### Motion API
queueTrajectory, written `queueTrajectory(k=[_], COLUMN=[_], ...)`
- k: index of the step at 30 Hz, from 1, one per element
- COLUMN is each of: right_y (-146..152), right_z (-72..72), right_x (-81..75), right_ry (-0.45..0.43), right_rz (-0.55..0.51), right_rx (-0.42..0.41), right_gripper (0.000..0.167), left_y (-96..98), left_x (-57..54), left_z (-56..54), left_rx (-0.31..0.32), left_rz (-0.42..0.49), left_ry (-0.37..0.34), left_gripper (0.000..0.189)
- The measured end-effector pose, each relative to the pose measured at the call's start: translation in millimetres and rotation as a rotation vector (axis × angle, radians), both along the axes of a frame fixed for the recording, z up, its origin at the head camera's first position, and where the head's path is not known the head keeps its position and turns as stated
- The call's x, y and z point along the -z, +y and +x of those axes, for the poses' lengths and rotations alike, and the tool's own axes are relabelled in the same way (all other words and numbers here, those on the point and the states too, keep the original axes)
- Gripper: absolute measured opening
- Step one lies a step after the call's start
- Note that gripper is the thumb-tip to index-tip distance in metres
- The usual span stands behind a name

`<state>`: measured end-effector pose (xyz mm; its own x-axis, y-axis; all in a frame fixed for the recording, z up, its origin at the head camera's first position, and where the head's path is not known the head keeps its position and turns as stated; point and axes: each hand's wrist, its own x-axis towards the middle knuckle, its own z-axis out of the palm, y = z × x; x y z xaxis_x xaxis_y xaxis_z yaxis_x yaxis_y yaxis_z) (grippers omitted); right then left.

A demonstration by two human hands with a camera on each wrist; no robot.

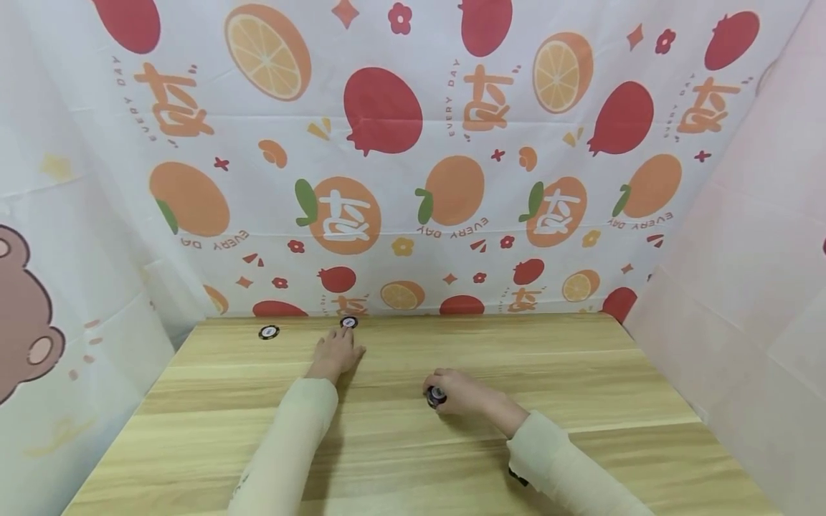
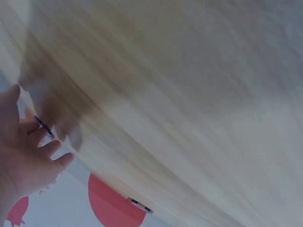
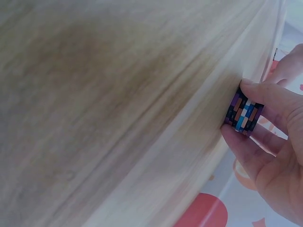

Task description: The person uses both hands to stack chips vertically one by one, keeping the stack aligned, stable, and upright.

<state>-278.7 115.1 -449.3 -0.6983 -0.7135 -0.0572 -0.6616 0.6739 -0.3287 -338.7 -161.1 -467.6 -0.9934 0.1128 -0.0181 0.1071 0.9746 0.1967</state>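
My left hand [image 1: 337,351] reaches to the back of the wooden table, with a fingertip on a dark-rimmed poker chip [image 1: 349,322] that lies flat by the edge. From the left wrist view this chip [image 2: 44,126] shows edge-on at the fingers, which are spread and only slightly bent. To its left a second poker chip [image 1: 269,332] lies flat and apart. Nearer the table's middle, my right hand [image 1: 464,393] grips a short stack of poker chips [image 3: 243,113] between thumb and fingers. The stack's sides show black, purple, orange, white and blue marks.
Behind the table [image 1: 413,459] hangs a white fruit-print curtain [image 1: 413,215] along the back edge. Pale curtains also hang at the left [image 1: 84,287] and right [image 1: 742,287] sides. A small black object [image 1: 518,477] shows beneath the right sleeve.
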Motion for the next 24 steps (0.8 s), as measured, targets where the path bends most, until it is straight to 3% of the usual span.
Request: queueTrajectory(k=[9, 19, 24], right_y=[1.6, 1.9, 2.5], right_z=[-2.0, -0.6, -2.3], right_x=[2.3, 3.6, 5.7], right_ry=[0.016, 0.055, 0.055], right_rz=[-0.001, 0.007, 0.0], right_rx=[0.004, 0.007, 0.011], right_gripper=[0.033, 0.038, 0.038], left_y=[4.7, 9.2, 7.6], left_x=[0.8, 4.4, 4.6], left_z=[-3.2, -4.1, -7.1], left_rx=[0.013, -0.029, -0.078], left_rz=[-0.074, 0.08, 0.139], left_ry=[0.136, 0.07, 0.082], left_gripper=[0.047, 0.046, 0.043])
